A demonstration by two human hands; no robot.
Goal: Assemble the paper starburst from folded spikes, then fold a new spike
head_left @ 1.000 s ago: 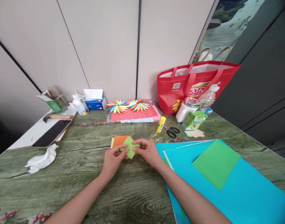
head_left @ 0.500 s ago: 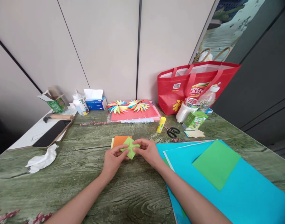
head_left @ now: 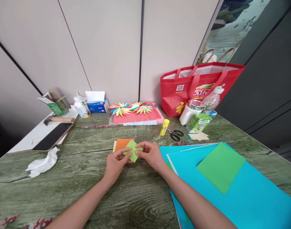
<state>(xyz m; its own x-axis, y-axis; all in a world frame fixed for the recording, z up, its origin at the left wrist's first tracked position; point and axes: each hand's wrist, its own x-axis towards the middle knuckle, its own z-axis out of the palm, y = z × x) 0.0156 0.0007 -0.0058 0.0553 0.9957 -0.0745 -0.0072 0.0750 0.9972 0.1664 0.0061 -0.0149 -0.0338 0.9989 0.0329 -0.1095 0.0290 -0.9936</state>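
A small light-green folded paper (head_left: pixel 133 150), diamond-shaped with creases crossing at its middle, is held up between both hands. My left hand (head_left: pixel 116 163) pinches its left side between thumb and fingers. On the other side, my right hand (head_left: pixel 152 155) grips the right corner the same way. Just behind the folded paper, an orange paper square (head_left: pixel 123 144) lies on the table, with a pale yellow sheet showing at its left edge. The fingertips behind the folded paper are partly hidden.
Large blue sheets (head_left: pixel 250 190) with a green square (head_left: pixel 221 168) on top cover the right side. Beyond my hands are a glue stick (head_left: pixel 164 127), scissors (head_left: pixel 175 135) and paper pinwheel shapes (head_left: pixel 120 109). A crumpled tissue (head_left: pixel 43 163) and a hammer (head_left: pixel 61 119) lie left.
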